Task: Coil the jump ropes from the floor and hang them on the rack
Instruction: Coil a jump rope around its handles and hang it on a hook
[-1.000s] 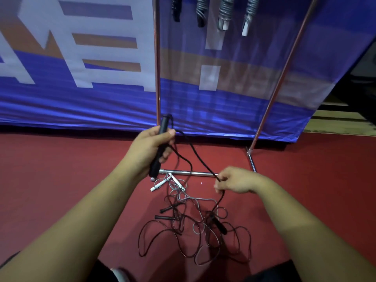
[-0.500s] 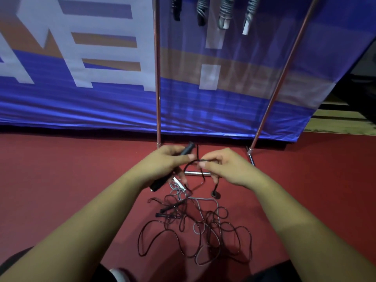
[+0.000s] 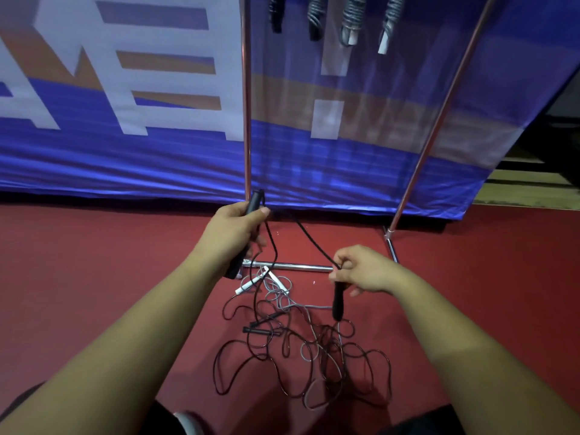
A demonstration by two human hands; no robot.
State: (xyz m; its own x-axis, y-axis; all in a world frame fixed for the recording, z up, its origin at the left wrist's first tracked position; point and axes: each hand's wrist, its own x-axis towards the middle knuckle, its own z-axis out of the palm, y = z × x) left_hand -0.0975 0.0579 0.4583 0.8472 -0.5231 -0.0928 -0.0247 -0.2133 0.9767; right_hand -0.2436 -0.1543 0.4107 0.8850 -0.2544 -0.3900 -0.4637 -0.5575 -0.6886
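Head camera looks down on both hands working over the red floor [image 3: 94, 277]. The left hand [image 3: 233, 233] is wrapped tight around a black handle [image 3: 255, 199], whose top end pokes out above the thumb. From there the black cord [image 3: 307, 233] runs taut, down and right, to the right hand [image 3: 364, 273]. That hand pinches the cord between thumb and fingertips, the other fingers loosely curled, and a second black handle [image 3: 338, 301] dangles straight down just below the pinch.

Under the hands lies the tangle of ropes [image 3: 298, 350], black and grey loops heaped on the floor, with white handles [image 3: 251, 282] at its far left edge. Just beyond stands the rack [image 3: 247, 120], chrome uprights and a low base bar. Up top hang coiled ropes [image 3: 353, 20], side by side. A blue banner [image 3: 125, 152] fills the far side.
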